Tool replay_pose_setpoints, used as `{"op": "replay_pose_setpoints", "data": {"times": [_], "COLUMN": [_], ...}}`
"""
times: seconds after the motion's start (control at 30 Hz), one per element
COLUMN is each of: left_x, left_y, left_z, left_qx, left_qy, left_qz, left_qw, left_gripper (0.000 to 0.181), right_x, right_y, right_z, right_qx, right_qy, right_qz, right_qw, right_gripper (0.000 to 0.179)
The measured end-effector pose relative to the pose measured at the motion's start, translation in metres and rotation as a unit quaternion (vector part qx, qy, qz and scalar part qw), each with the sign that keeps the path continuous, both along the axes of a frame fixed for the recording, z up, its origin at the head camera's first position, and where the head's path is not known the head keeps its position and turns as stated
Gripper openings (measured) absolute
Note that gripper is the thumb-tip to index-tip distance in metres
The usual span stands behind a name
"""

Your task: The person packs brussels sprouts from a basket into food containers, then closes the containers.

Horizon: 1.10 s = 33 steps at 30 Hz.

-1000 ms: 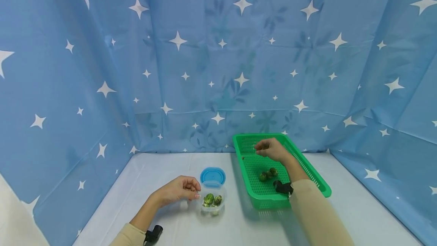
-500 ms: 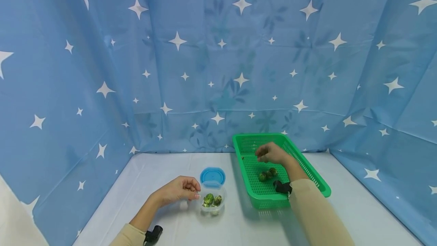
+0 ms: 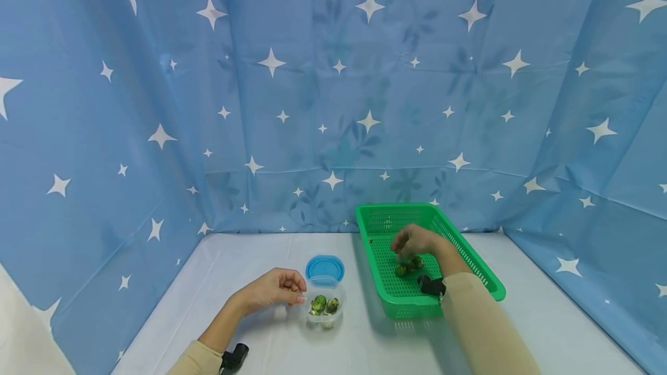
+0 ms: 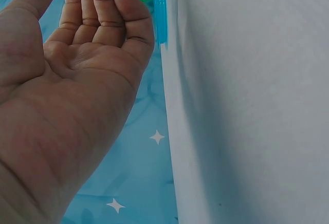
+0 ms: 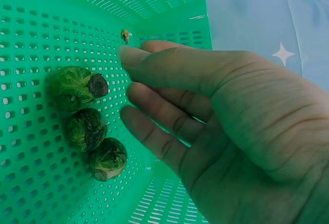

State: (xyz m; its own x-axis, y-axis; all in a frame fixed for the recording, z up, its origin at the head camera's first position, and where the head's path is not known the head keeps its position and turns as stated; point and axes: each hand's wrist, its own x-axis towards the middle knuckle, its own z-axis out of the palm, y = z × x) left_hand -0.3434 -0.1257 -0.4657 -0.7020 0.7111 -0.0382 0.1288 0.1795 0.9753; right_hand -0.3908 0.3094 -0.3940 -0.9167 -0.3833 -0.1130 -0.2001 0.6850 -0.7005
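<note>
A small clear plastic container [image 3: 325, 316] holding Brussels sprouts [image 3: 319, 304] sits on the white table. At its left rim my left hand [image 3: 273, 289] holds on with thumb and fingertips; the left wrist view shows these fingers curled, with the container out of sight. My right hand [image 3: 418, 241] is inside the green basket [image 3: 383, 288], close over three Brussels sprouts. In the right wrist view its thumb and fingers [image 5: 149, 129] are bent and spread, with nothing between them. The sprouts [image 5: 87, 129] lie in a row on the basket floor, beyond its fingertips.
A blue lid [image 3: 325, 268] lies just behind the container. One small brown scrap [image 5: 125, 35] rests near the basket's wall. Blue star-patterned curtains [image 3: 333, 103] enclose the table [image 3: 260, 253] at the back and sides.
My right hand has lowered into the basket and come nearer to the sprouts there. The left hand and the container have stayed in place.
</note>
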Motion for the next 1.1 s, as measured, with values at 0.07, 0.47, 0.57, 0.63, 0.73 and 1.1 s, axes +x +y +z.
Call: {"op": "replay_pose_setpoints", "data": {"times": [0.07, 0.47, 0.57, 0.63, 0.73, 1.1], "left_x": [0.0, 0.002, 0.001, 0.001, 0.001, 0.0], "left_y": [0.0, 0.0, 0.0, -0.001, -0.001, 0.0], "left_z": [0.0, -0.001, -0.002, -0.002, -0.002, 0.0], "left_qx": [0.0, -0.005, -0.004, -0.004, -0.003, -0.003], "left_qy": [-0.001, 0.001, 0.003, 0.003, 0.003, 0.004], "left_qz": [0.0, 0.007, 0.007, 0.006, 0.006, 0.004], "left_qw": [1.0, 1.0, 1.0, 1.0, 1.0, 1.0], "left_gripper": [0.035, 0.036, 0.036, 0.037, 0.036, 0.036], "right_x": [0.001, 0.004, 0.004, 0.005, 0.008, 0.008], "right_y": [0.0, -0.002, -0.004, -0.005, -0.009, -0.011], "right_z": [0.0, -0.002, -0.003, -0.004, -0.004, -0.002], "right_qx": [0.009, 0.059, 0.062, 0.058, 0.063, 0.078], "right_qy": [-0.005, -0.021, -0.033, -0.041, -0.038, -0.01], "right_qz": [0.003, 0.016, 0.015, 0.005, -0.002, -0.009], "right_qw": [0.9999, 0.9979, 0.9974, 0.9975, 0.9973, 0.9969], "right_gripper": [0.022, 0.022, 0.02, 0.018, 0.015, 0.01]}}
